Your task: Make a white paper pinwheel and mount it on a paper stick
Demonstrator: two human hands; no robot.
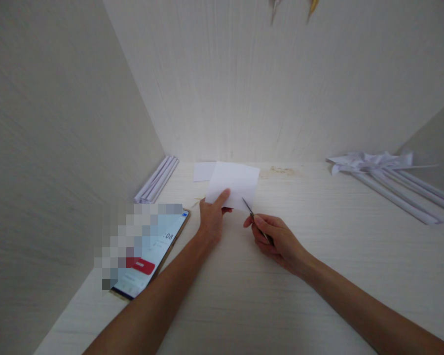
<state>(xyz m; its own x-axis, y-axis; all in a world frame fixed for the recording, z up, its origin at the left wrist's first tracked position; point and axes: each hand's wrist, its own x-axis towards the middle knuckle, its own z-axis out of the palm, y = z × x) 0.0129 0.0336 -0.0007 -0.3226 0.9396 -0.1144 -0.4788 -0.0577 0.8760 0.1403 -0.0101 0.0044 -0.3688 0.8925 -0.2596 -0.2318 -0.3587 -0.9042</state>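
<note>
Near the desk's back edge, the left hand [211,218] pinches the white paper [232,185] by its near-left corner. The right hand [277,240] is closed on thin scissors [256,221], tips at the paper's near edge. Hold the sheet taut and the blades square.

Two hands are in view, the left hand [211,219] and the right hand [277,241]; two flat white paper sheets lie on the surface [244,296], the larger sheet [234,185] under the left thumb and a smaller sheet [203,171] just behind it; one thin metal tool [255,219] (its kind is too small to tell) sits in the right hand; one phone [151,256] lies at the left; one bundle of rolled paper sticks [158,178] leans in the left corner, about three or four sticks, hard to separate; at the right lie folded paper pinwheels [370,161] on rolled sticks, roughly four, the exact count unclear.
</note>
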